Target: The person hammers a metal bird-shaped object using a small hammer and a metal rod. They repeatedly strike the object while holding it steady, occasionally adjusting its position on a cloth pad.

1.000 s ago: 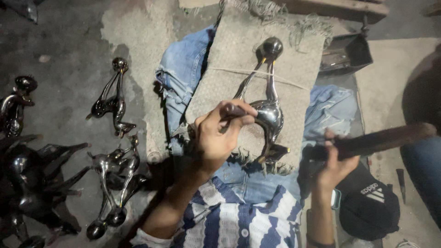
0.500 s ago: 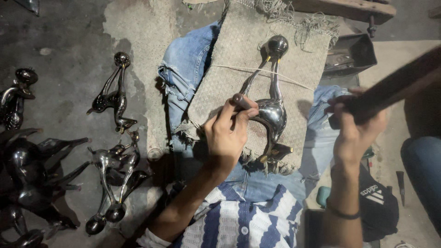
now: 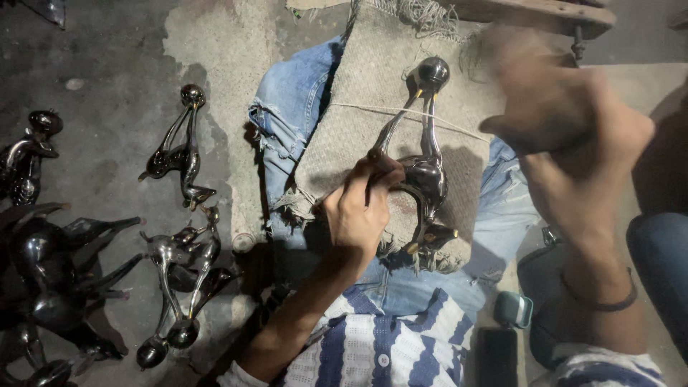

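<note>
A shiny dark metal figurine (image 3: pixel 428 179) with two long necks and a ball-shaped top lies on a burlap cloth (image 3: pixel 373 93) spread over my jeans-clad lap (image 3: pixel 287 122). My left hand (image 3: pixel 358 215) pinches a small dark tool against the figurine's left neck. My right hand (image 3: pixel 573 136) is raised high at the right, blurred by motion and closed in a fist. The dark bar-like tool it grips is barely visible in the blur.
Several similar dark figurines lie on the concrete floor at the left: one (image 3: pixel 179 150), a pair (image 3: pixel 179 287) and a pile (image 3: pixel 43 287). A teal object (image 3: pixel 512 309) and a dark flat object (image 3: pixel 496 355) sit by my right side. Another person's jeans-clad leg (image 3: pixel 663 272) is at the right edge.
My right hand has swung up from beside my lap to high on the right, carrying the dark bar tool. My left hand has stayed on the figurine.
</note>
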